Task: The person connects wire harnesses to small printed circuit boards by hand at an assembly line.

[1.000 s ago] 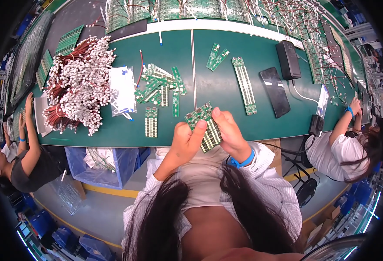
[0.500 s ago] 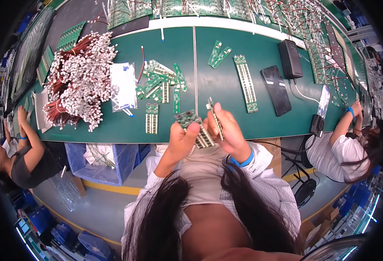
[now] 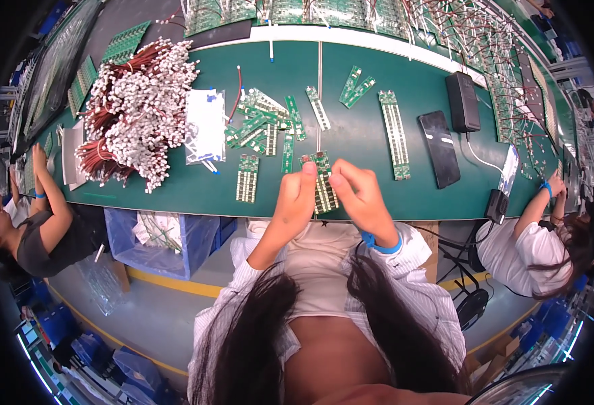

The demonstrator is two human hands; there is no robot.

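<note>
Between my two hands, close to the table's front edge, is a green circuit board panel (image 3: 324, 187) with rows of pale pads. My left hand (image 3: 293, 202) pinches its left side, thumb on top. My right hand (image 3: 362, 201) is closed at its right side, thumb and fingertips against the edge. Fingers under the panel are hidden. Just beyond my hands a single narrow circuit board strip (image 3: 318, 108) lies on the table. To its left is a loose pile of green circuit board strips (image 3: 256, 125), and a small panel (image 3: 247, 179) lies nearer me.
A big heap of red-wired white connectors (image 3: 135, 115) and a clear bag (image 3: 205, 128) occupy the left. Rightward lie two strips (image 3: 357, 88), a long panel (image 3: 395, 135), a black phone (image 3: 438, 148) and a black power adapter (image 3: 463, 101). Co-workers sit at both sides.
The narrow strip that my right hand held now lies on the table beyond my hands. My right hand has come over to the panel, which is turned more upright.
</note>
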